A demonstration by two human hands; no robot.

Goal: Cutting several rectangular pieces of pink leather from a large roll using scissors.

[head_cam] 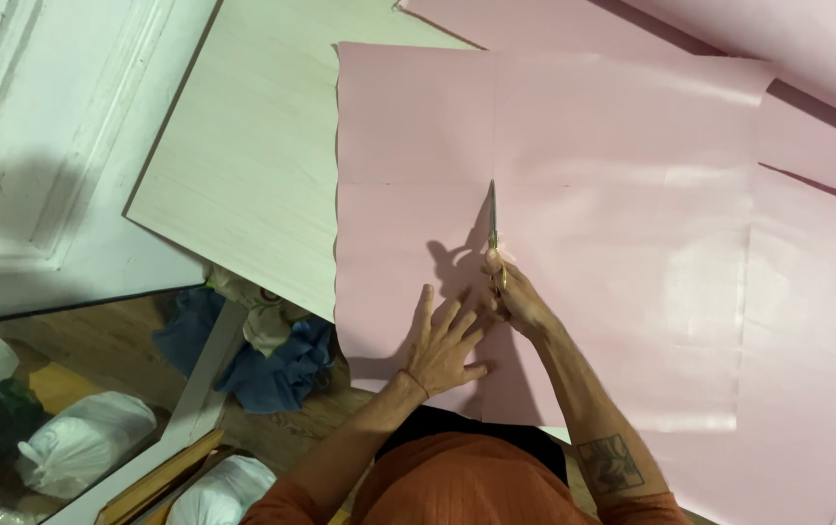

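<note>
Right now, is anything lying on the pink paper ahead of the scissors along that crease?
Nothing visible. Beyond the scissors in the right hand, the pink paper lies bare along the crease. The left hand presses flat beside the cut.

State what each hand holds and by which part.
The right hand grips scissors by their handles. The left hand holds nothing; it lies flat on the pink paper sheet.

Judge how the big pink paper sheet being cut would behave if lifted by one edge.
The pink sheet would probably droop: it looks thin and holds fold creases. Likely light for its size, and its sheen suggests it slides; the left hand presses it flat while the right hand works scissors.
</note>
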